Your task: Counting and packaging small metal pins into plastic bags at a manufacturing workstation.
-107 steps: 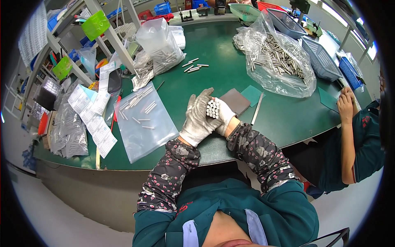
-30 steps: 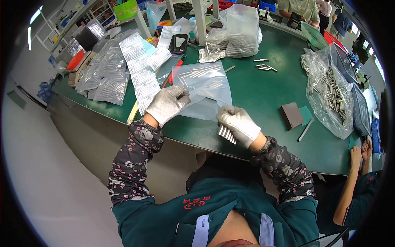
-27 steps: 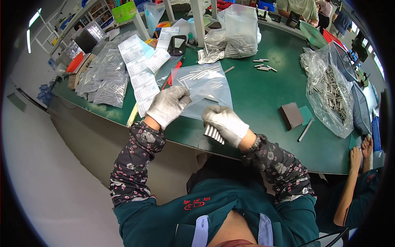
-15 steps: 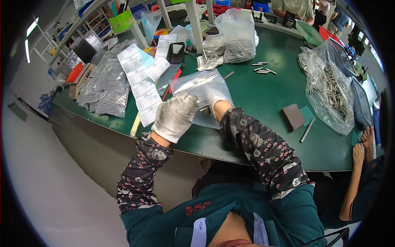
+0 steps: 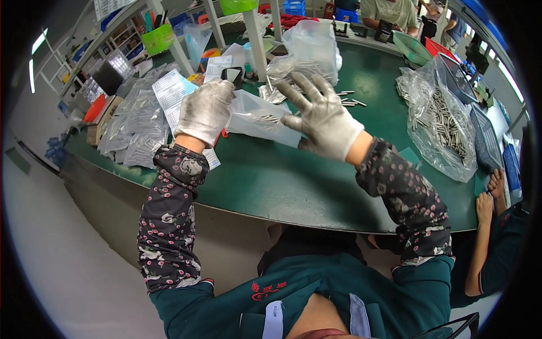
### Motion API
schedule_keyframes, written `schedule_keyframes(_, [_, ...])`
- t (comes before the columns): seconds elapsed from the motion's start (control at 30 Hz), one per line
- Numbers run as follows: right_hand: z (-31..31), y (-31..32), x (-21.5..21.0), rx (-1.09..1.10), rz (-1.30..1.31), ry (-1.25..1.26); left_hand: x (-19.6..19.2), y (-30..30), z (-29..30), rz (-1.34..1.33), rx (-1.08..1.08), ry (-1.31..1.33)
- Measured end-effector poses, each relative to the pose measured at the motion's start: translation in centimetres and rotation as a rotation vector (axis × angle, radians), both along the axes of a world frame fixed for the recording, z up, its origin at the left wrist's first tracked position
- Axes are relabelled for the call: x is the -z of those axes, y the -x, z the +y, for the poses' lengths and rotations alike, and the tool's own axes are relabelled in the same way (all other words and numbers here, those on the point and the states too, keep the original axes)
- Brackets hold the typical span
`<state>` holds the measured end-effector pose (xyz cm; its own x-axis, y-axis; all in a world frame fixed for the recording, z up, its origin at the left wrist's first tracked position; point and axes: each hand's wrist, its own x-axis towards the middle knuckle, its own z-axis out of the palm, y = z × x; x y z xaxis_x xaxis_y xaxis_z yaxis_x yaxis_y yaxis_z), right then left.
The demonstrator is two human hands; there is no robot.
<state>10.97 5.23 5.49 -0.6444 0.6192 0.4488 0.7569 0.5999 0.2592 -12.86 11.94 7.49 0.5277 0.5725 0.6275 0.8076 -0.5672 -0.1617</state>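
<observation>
My left hand [image 5: 206,112], in a white work glove smudged grey, is closed on one end of a clear plastic bag [image 5: 248,129]. Inside this bag lies a small bunch of metal pins [image 5: 266,119]. My right hand [image 5: 327,121], gloved the same way, is raised by the bag's other end with its fingers spread and nothing held. Its thumb overlaps the bag's edge; whether they touch I cannot tell. Beyond the right fingers stands a large translucent bag of pins [image 5: 316,53]. Several loose pins [image 5: 351,102] lie on the green tabletop beside it.
Filled plastic bags [image 5: 138,124] are piled at left beside printed sheets [image 5: 167,96]. A big open bag of pins [image 5: 443,121] lies at right, near grey baskets [image 5: 485,135]. White shelf posts [image 5: 254,42] rise behind. A co-worker's hands [image 5: 490,195] are at the right edge.
My right hand has come out of the bag and opened, rising to the right. My left hand has moved up and left, drawing the bag with it.
</observation>
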Motion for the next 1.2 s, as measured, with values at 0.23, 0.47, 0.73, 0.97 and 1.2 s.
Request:
schedule_keyframes(0.23, [3.6, 0.0, -3.1, 0.128, -0.194, 0.36, -3.1, -1.0, 2.5, 0.103, -0.125, -0.081])
schedule_keyframes(0.47, [5.6, -4.0, -8.1, 0.159, 0.244, -0.35, -8.6, -3.2, 3.5, -0.109, 0.04, -0.253])
schedule_keyframes(0.73, [-0.1, -9.3, -14.9, 0.245, 0.201, -0.36, -11.5, -7.1, 6.3, -0.261, 0.339, -0.151])
schedule_keyframes(0.97, [2.5, -16.9, -10.2, 0.603, 0.197, -0.363, -10.1, -19.1, 6.0, -0.057, 0.155, 0.003])
schedule_keyframes(1.2, [4.0, -20.2, -7.6, 0.676, 0.311, -0.508, -10.1, -27.5, 9.9, -0.164, 0.077, 0.069])
